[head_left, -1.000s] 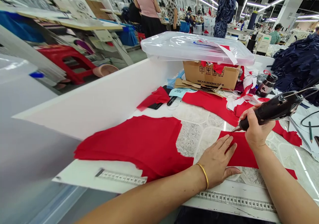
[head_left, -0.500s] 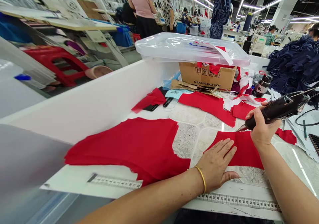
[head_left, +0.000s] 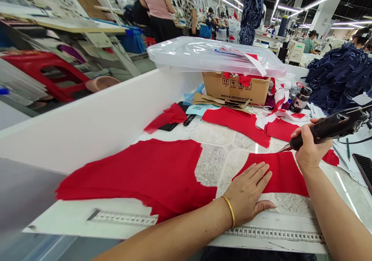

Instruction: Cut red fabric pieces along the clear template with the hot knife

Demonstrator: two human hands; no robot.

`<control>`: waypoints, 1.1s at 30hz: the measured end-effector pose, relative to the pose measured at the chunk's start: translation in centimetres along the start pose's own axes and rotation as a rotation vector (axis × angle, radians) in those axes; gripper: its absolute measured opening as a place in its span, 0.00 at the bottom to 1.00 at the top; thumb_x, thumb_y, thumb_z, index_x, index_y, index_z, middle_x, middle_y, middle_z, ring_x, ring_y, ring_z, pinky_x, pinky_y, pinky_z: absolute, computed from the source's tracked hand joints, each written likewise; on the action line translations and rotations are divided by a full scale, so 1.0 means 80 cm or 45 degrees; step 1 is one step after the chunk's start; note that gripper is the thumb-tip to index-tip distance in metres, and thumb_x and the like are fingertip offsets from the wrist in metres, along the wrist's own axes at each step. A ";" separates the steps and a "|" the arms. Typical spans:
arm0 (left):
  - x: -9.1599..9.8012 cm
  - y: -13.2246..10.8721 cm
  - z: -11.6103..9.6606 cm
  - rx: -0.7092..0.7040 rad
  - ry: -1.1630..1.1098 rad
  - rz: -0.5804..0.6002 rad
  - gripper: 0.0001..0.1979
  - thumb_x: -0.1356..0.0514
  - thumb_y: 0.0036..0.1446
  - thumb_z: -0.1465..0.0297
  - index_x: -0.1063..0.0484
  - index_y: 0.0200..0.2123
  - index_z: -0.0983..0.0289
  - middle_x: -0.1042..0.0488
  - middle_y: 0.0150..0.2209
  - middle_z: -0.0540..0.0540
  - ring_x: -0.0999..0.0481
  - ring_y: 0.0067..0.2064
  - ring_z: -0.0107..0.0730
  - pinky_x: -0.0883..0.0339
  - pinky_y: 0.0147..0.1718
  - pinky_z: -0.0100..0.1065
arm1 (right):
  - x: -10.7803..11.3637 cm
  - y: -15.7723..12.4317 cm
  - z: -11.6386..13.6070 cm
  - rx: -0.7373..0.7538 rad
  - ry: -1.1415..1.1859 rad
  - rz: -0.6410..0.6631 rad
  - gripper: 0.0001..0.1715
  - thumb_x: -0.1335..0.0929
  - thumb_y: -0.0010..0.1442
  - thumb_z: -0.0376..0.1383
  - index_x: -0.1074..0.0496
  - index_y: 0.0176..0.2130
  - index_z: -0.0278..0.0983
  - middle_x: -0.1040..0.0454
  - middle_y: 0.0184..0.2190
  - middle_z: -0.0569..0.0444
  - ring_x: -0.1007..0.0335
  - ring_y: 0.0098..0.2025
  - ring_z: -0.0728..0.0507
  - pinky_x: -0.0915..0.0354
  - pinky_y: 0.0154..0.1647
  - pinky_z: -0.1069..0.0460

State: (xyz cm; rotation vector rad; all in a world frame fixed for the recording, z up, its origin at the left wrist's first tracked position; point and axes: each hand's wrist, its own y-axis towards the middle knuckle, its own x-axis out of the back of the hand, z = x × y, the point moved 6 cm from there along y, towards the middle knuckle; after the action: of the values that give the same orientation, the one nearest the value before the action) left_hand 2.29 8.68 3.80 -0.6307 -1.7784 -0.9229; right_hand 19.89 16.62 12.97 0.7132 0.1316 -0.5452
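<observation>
Left grip [head_left: 247, 193] open, flat on red panel [head_left: 279, 174]. Right grip [head_left: 310, 148] closed round black tool [head_left: 331, 127], tip at the panel's far edge. Bare bench [head_left: 215, 164] left of left grip. Right forearm hides the panel's near corner.

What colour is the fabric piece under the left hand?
Plain red fabric piece, lying flat under the left hand; the head view shows it best.

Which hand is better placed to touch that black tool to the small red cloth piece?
Probably the right. The right hand grips the black tool, its metal tip just at the upper edge of the small red cloth piece. The left hand lies flat on that piece, empty.
</observation>
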 end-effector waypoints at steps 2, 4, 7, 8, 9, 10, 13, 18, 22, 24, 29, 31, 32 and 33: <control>0.000 0.000 0.000 -0.010 0.000 -0.008 0.39 0.55 0.71 0.44 0.35 0.64 0.73 0.33 0.66 0.70 0.37 0.70 0.53 0.40 0.67 0.49 | 0.005 0.003 -0.002 0.003 0.000 -0.011 0.19 0.25 0.52 0.41 0.34 0.38 0.39 0.30 0.19 0.64 0.34 0.17 0.49 0.33 0.22 0.52; -0.001 -0.001 -0.001 -0.017 0.001 -0.016 0.39 0.54 0.71 0.45 0.34 0.64 0.73 0.33 0.66 0.71 0.37 0.69 0.53 0.40 0.67 0.49 | 0.008 0.004 -0.004 0.002 0.003 -0.019 0.19 0.24 0.51 0.41 0.34 0.38 0.39 0.31 0.19 0.65 0.34 0.17 0.50 0.33 0.22 0.52; -0.005 -0.001 0.000 -0.008 0.005 -0.028 0.38 0.54 0.71 0.45 0.34 0.64 0.72 0.33 0.66 0.70 0.37 0.70 0.52 0.39 0.67 0.49 | 0.009 0.001 -0.007 -0.021 -0.002 -0.021 0.19 0.24 0.51 0.41 0.33 0.38 0.39 0.31 0.19 0.65 0.34 0.18 0.50 0.33 0.22 0.52; -0.005 -0.001 0.001 0.002 0.003 -0.045 0.37 0.54 0.71 0.45 0.34 0.64 0.71 0.33 0.66 0.69 0.37 0.70 0.51 0.39 0.67 0.49 | 0.008 0.000 -0.008 -0.034 -0.004 -0.022 0.19 0.24 0.51 0.41 0.33 0.37 0.39 0.31 0.19 0.65 0.34 0.18 0.50 0.33 0.22 0.52; -0.006 -0.002 0.001 0.010 0.000 -0.061 0.37 0.54 0.71 0.45 0.34 0.64 0.71 0.33 0.66 0.69 0.37 0.70 0.51 0.39 0.67 0.49 | 0.008 -0.001 -0.009 -0.044 -0.006 -0.026 0.19 0.24 0.50 0.42 0.33 0.36 0.39 0.31 0.19 0.65 0.34 0.18 0.50 0.33 0.21 0.52; -0.006 -0.002 0.002 0.014 -0.004 -0.070 0.37 0.53 0.70 0.45 0.33 0.64 0.71 0.33 0.66 0.69 0.37 0.70 0.51 0.39 0.67 0.50 | 0.007 -0.002 -0.010 -0.049 -0.007 -0.032 0.19 0.24 0.50 0.42 0.34 0.35 0.39 0.31 0.19 0.64 0.34 0.18 0.50 0.33 0.21 0.52; -0.006 -0.001 0.001 -0.008 -0.005 -0.047 0.37 0.53 0.70 0.45 0.34 0.64 0.71 0.34 0.66 0.70 0.37 0.69 0.52 0.38 0.66 0.51 | 0.007 -0.003 -0.011 -0.039 0.009 -0.047 0.19 0.24 0.50 0.42 0.34 0.34 0.39 0.31 0.19 0.64 0.33 0.17 0.50 0.33 0.21 0.52; 0.004 0.000 -0.001 -0.026 0.019 -0.056 0.37 0.55 0.71 0.46 0.33 0.63 0.72 0.33 0.66 0.70 0.36 0.69 0.54 0.36 0.65 0.50 | 0.013 0.004 -0.005 0.024 -0.017 -0.051 0.18 0.25 0.52 0.41 0.32 0.38 0.38 0.30 0.19 0.64 0.31 0.18 0.48 0.32 0.22 0.51; 0.007 -0.001 0.000 -0.013 0.028 -0.096 0.35 0.56 0.73 0.48 0.34 0.63 0.72 0.32 0.64 0.69 0.35 0.68 0.54 0.35 0.65 0.50 | 0.022 0.012 -0.001 0.044 -0.046 -0.117 0.17 0.25 0.49 0.39 0.32 0.36 0.38 0.30 0.18 0.65 0.31 0.17 0.48 0.33 0.21 0.52; 0.005 -0.002 0.001 -0.007 0.009 -0.100 0.34 0.56 0.73 0.49 0.35 0.64 0.72 0.31 0.64 0.69 0.34 0.68 0.53 0.35 0.64 0.50 | 0.024 0.014 -0.002 0.038 -0.053 -0.131 0.17 0.25 0.49 0.39 0.33 0.35 0.38 0.30 0.17 0.65 0.32 0.16 0.48 0.33 0.20 0.52; 0.006 -0.001 0.005 0.036 -0.035 -0.138 0.29 0.53 0.74 0.53 0.40 0.68 0.67 0.29 0.63 0.66 0.32 0.66 0.49 0.34 0.64 0.49 | 0.026 0.014 -0.010 0.005 -0.086 -0.142 0.16 0.25 0.48 0.39 0.34 0.32 0.39 0.30 0.16 0.65 0.32 0.16 0.48 0.32 0.21 0.52; 0.010 0.000 0.006 0.047 -0.046 -0.176 0.26 0.53 0.75 0.58 0.41 0.68 0.67 0.28 0.62 0.65 0.30 0.65 0.48 0.32 0.63 0.48 | 0.027 0.014 -0.007 0.010 -0.079 -0.150 0.16 0.25 0.48 0.39 0.33 0.33 0.39 0.30 0.17 0.65 0.31 0.17 0.48 0.32 0.22 0.52; 0.012 0.000 0.007 0.048 -0.051 -0.199 0.25 0.53 0.75 0.61 0.41 0.68 0.68 0.28 0.61 0.65 0.30 0.65 0.48 0.32 0.62 0.48 | 0.027 0.014 -0.004 0.023 -0.070 -0.157 0.16 0.25 0.49 0.39 0.33 0.34 0.39 0.30 0.17 0.66 0.31 0.17 0.48 0.33 0.21 0.52; 0.015 0.001 0.008 0.049 -0.058 -0.219 0.23 0.53 0.75 0.65 0.41 0.68 0.68 0.28 0.61 0.65 0.30 0.64 0.47 0.31 0.62 0.48 | 0.026 0.013 0.001 0.035 -0.061 -0.158 0.17 0.25 0.49 0.39 0.33 0.35 0.39 0.30 0.17 0.66 0.32 0.17 0.48 0.33 0.21 0.52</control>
State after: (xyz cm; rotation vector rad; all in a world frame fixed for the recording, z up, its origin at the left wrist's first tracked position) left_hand 1.53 9.25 4.76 -0.4826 -1.9093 -0.9939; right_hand 22.23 16.34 13.01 0.7216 0.1244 -0.6836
